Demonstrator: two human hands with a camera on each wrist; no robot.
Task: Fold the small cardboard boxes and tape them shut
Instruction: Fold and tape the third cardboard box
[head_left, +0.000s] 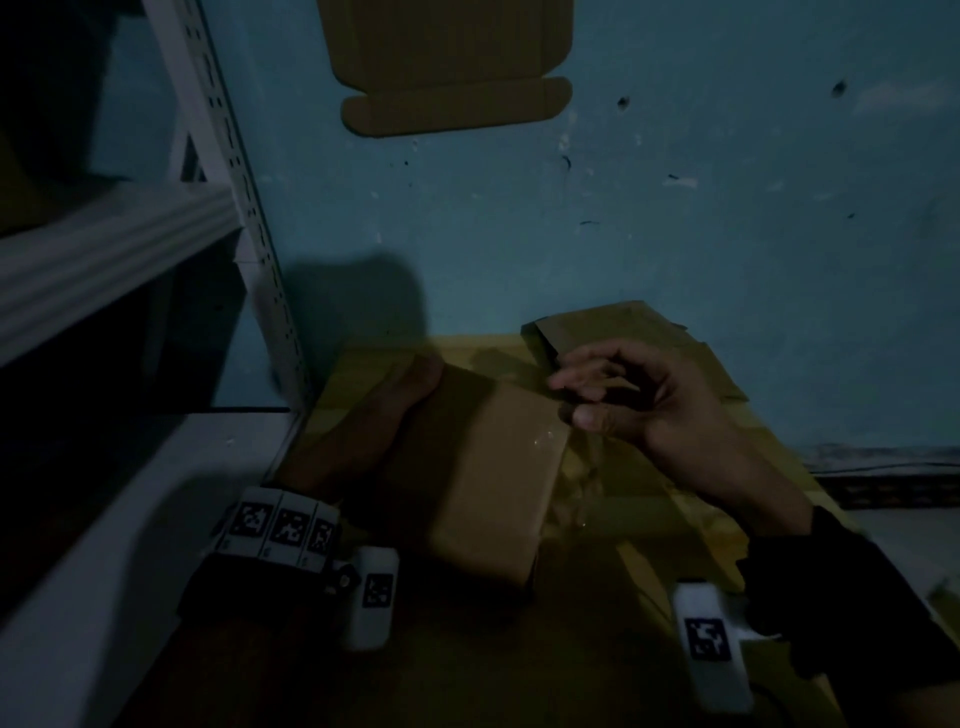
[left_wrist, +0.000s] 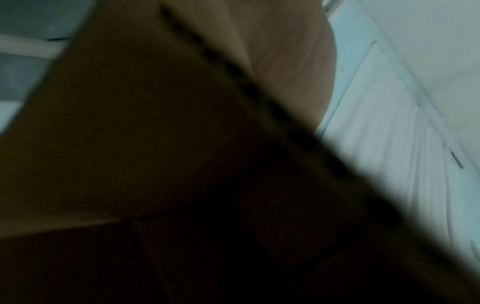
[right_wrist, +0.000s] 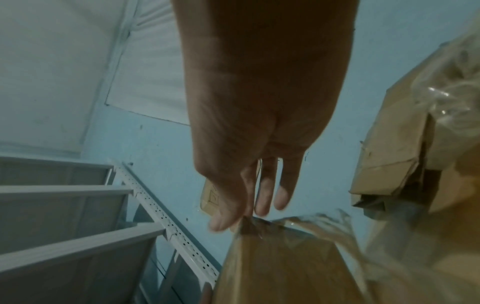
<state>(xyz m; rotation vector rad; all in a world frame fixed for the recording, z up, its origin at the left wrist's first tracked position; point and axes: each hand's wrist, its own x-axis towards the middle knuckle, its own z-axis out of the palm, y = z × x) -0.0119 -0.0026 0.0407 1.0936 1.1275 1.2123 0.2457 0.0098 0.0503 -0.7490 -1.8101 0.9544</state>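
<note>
A small folded cardboard box (head_left: 498, 467) lies tilted over a yellow-brown cardboard surface (head_left: 675, 499). My left hand (head_left: 387, 415) grips the box along its left side, with the fingers mostly hidden behind it. The left wrist view shows only the dark box (left_wrist: 130, 144) and part of the palm. My right hand (head_left: 576, 400) is at the box's upper right corner, thumb and fingers pinching a strip of clear tape (head_left: 587, 478). In the right wrist view the right hand (right_wrist: 241, 218) pinches the tape (right_wrist: 324, 224) where it meets the box corner (right_wrist: 280, 267).
A white metal shelving rack (head_left: 244, 208) stands close on the left. A flat unfolded box blank (head_left: 452, 67) lies farther off against the blue surface. More cardboard pieces (head_left: 623, 332) sit just behind my right hand. A plastic-wrapped cardboard bundle (right_wrist: 405, 144) is on the right.
</note>
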